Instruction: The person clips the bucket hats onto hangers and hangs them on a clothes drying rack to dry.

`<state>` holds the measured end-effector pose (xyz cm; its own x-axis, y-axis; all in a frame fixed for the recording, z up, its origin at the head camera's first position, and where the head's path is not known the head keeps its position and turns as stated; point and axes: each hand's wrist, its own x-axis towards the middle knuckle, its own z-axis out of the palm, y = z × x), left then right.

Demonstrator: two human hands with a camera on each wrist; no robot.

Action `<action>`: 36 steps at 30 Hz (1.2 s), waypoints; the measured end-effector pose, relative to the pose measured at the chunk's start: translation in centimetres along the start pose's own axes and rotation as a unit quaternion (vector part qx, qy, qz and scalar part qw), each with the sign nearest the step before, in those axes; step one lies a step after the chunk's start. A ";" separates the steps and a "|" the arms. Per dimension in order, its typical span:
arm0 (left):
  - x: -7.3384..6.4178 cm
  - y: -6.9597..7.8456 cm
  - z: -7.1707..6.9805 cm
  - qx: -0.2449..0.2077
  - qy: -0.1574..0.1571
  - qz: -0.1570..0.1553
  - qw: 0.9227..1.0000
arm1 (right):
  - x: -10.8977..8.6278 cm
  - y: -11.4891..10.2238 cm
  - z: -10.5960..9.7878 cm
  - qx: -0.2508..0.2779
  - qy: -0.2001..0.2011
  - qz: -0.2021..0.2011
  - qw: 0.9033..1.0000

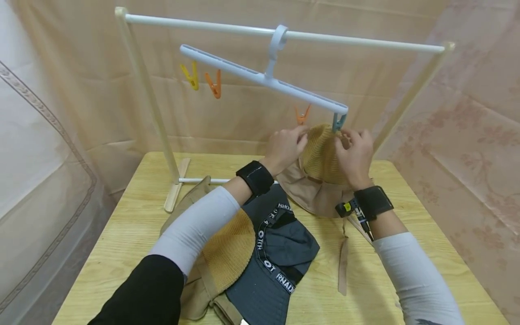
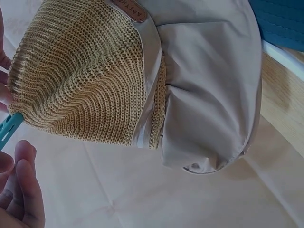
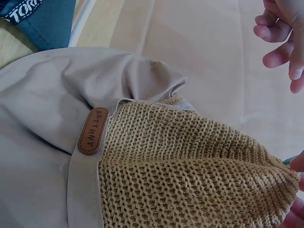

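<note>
A sun hat with a tan knitted crown (image 1: 322, 155) and beige fabric brim (image 2: 213, 90) hangs beneath the low right end of a pale blue hanger (image 1: 243, 72). The teal clip (image 1: 338, 121) bites the top of the crown. Beside that clip my right hand (image 1: 355, 155) pinches the crown's top; its fingertips (image 3: 292, 218) show at the knit's edge in the right wrist view. My left hand (image 1: 284, 146) is at the crown's left side, below an orange clip (image 1: 301, 115). Its loosely bent fingers (image 3: 280, 38) hold nothing and stand apart from the knit.
The hanger tilts on the white rail (image 1: 195, 23) of a stand. A yellow clip (image 1: 191, 76) and another orange clip (image 1: 214, 85) hang on its high left side. A dark cap (image 1: 284, 243) and another tan knitted hat (image 1: 229, 248) lie on the wooden table (image 1: 122, 243).
</note>
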<state>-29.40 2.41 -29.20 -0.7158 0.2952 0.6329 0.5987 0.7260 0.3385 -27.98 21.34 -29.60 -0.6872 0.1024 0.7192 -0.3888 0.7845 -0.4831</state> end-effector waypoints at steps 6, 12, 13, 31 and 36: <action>-0.4 0.0 0.0 -0.007 -0.002 0.006 1.000 | -0.4 0.2 -0.2 -0.001 0.008 -0.008 1.000; -0.8 -0.1 0.1 -0.005 -0.010 0.010 1.000 | -0.8 0.4 -0.4 -0.004 0.018 -0.006 1.000; -0.8 -0.1 0.1 -0.006 -0.011 0.010 1.000 | -0.8 0.4 -0.4 -0.004 0.021 -0.006 1.000; -3.2 -1.1 0.8 0.040 -0.010 -0.012 0.999 | -3.3 1.4 -0.8 -0.010 -0.047 -0.010 0.999; -4.0 -1.3 1.4 0.028 -0.037 -0.019 0.999 | -4.2 1.4 -0.7 -0.012 -0.079 -0.003 0.997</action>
<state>-27.83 1.13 -33.13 -0.7634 0.3105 0.5664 0.5510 0.7706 0.3202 -25.18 22.46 -32.95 -0.7733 0.0013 0.6340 -0.3804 0.7990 -0.4656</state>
